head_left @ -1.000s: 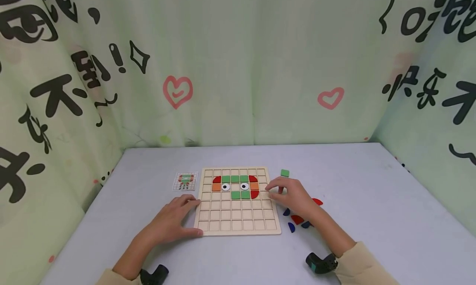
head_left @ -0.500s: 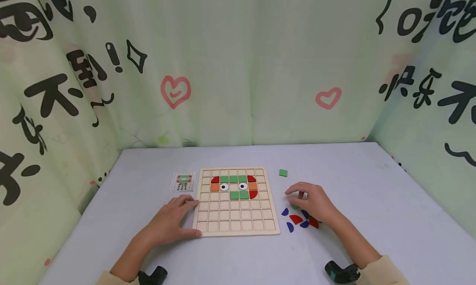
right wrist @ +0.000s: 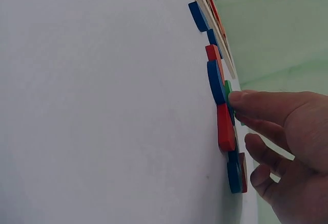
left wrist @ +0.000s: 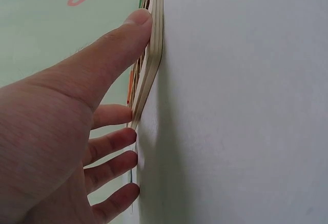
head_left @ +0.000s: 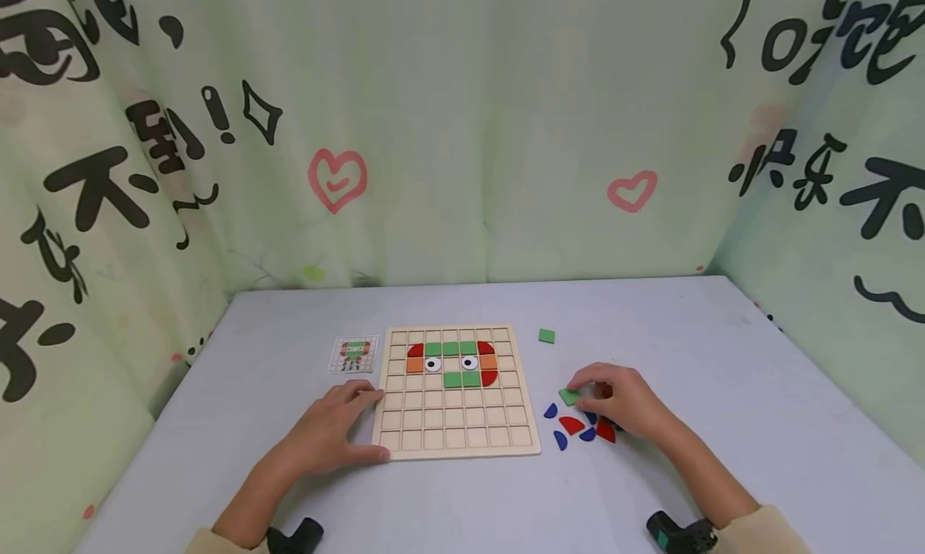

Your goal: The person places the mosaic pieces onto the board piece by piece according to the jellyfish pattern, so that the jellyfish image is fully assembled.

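Note:
A wooden grid board point(head_left: 455, 440) lies mid-table, bearing green, red and orange pieces and two white eye tiles in its upper rows. My left hand point(head_left: 328, 425) rests at its left edge, thumb on the near corner and fingers spread along the side; the left wrist view shows this thumb point(left wrist: 123, 37) against the rim. Right of the board, my right hand point(head_left: 625, 397) pinches a green square tile point(head_left: 568, 397) between thumb and index finger. Under and beside that hand lie blue half-round pieces point(head_left: 560, 440) and red quarter-round pieces point(head_left: 572, 425), partly hidden by the fingers.
A small pattern card point(head_left: 354, 354) with a green and red figure lies left of the board. Another green square tile point(head_left: 547, 336) sits beyond the right hand. A printed curtain point(head_left: 484, 136) surrounds the white table point(head_left: 462, 506) at back and sides.
My right hand has moved from the board's right edge out to the loose pieces, and its fingertips have come onto a green tile there. The left hand has stayed at the board's edge.

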Demonstrator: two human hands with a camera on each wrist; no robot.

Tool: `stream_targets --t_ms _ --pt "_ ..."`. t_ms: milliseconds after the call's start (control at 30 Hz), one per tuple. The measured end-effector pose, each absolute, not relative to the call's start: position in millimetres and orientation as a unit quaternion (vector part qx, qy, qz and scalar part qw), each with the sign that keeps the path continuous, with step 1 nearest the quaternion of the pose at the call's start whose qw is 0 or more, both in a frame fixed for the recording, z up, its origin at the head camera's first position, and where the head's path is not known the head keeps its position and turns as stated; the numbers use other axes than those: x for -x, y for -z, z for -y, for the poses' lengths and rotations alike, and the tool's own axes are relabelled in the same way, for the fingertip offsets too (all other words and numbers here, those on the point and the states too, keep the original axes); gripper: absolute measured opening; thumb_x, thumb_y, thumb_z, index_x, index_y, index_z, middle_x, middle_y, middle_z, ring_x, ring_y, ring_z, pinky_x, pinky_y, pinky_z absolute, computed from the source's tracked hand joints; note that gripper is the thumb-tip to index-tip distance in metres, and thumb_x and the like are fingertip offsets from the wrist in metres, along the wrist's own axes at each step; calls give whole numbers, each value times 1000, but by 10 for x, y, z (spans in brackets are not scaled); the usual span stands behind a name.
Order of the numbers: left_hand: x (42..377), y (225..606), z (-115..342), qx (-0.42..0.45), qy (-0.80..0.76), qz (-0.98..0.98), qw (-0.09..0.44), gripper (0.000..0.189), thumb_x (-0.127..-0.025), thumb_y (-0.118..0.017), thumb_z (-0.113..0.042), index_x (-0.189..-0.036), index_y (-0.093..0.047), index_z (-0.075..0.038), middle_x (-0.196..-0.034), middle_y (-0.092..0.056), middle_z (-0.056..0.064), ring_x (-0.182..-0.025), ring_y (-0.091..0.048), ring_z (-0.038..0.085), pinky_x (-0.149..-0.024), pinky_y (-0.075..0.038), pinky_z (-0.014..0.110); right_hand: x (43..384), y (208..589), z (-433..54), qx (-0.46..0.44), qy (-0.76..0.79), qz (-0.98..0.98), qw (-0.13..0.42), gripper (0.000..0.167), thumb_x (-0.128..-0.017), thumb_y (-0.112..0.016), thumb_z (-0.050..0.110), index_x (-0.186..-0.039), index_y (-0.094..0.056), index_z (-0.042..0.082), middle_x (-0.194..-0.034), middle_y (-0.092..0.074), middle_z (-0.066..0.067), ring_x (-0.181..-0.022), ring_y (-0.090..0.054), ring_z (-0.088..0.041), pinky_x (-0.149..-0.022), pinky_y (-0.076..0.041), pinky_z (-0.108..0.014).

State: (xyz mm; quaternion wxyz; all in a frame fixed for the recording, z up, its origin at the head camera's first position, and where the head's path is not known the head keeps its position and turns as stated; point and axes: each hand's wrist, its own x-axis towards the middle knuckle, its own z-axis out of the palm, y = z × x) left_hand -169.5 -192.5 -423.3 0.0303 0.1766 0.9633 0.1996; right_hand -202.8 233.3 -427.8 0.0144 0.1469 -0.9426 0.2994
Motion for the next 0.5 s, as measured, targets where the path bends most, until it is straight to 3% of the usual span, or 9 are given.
stream_targets --t_ms 133,500 --pt "1692 4222 1928 -178 -201 -963 29 82 -69 -81 -54 -135 -56 -14 -133 -50 1 -123 -47 22 -100 -41 50 2046 4271 -2307 -150 -305 940 14 20 -80 -75 6 -97 -74 18 -97 -65 0 -75 -48 -13 -59 -42 -19" --pt "1705 4233 1915 -169 -197 -965 36 83 -69 -80 -55 -136 -55 -15 -135 -50 1 -125 -46 22 -102 -41 49 2067 4289 -2225 -127 -305 944 14 19 -81 -76 9 -99 -73 15 -81 -57 2 -73 -48 -15 -56 -43 -19"
